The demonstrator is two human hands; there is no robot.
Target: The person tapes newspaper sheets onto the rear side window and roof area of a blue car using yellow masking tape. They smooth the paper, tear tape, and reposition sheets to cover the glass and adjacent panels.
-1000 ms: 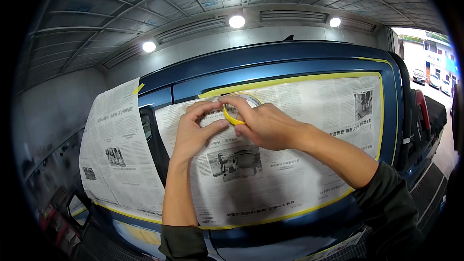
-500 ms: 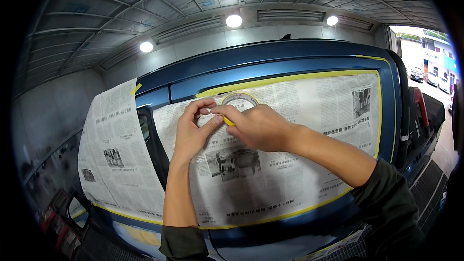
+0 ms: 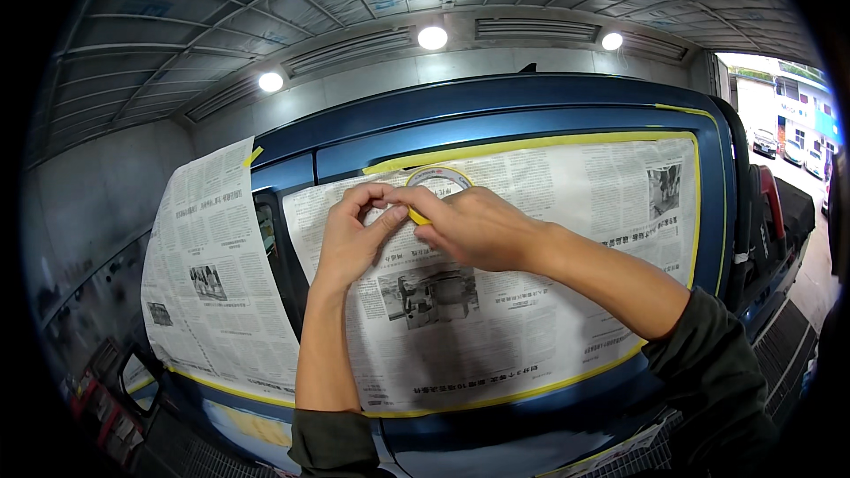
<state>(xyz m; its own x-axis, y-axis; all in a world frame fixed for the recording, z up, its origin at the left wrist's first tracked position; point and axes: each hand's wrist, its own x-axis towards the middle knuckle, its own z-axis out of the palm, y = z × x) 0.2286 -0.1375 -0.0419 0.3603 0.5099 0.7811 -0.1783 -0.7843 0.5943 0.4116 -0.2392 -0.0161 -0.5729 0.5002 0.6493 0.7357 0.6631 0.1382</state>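
A roll of yellow masking tape (image 3: 441, 173) is in my right hand (image 3: 491, 230), its pale ring showing above the knuckles. The fingers are wrapped round the roll's lower side. My left hand (image 3: 352, 243) meets it from the left, thumb and fingertips closed in a pinch at the yellow edge of the tape; the exact grip is partly hidden. Behind both hands, newspaper (image 3: 531, 350) covers the rear side window area of a blue vehicle (image 3: 549, 117). Yellow tape strips (image 3: 531, 143) run along the sheet's top, right and bottom edges, while its upper left edge lies untaped.
Another newspaper sheet (image 3: 212, 239) covers the front window, with a tape piece (image 3: 254, 157) at its upper corner. A side mirror (image 3: 142, 381) juts out low on the left. Bright ceiling lamps (image 3: 432, 37) hang above. At right, an opening shows parked cars (image 3: 763, 142).
Both hands stay almost in place at the roll. The roll has tilted slightly, and the left fingertips have drawn closer against the right hand. The view has shifted a little.
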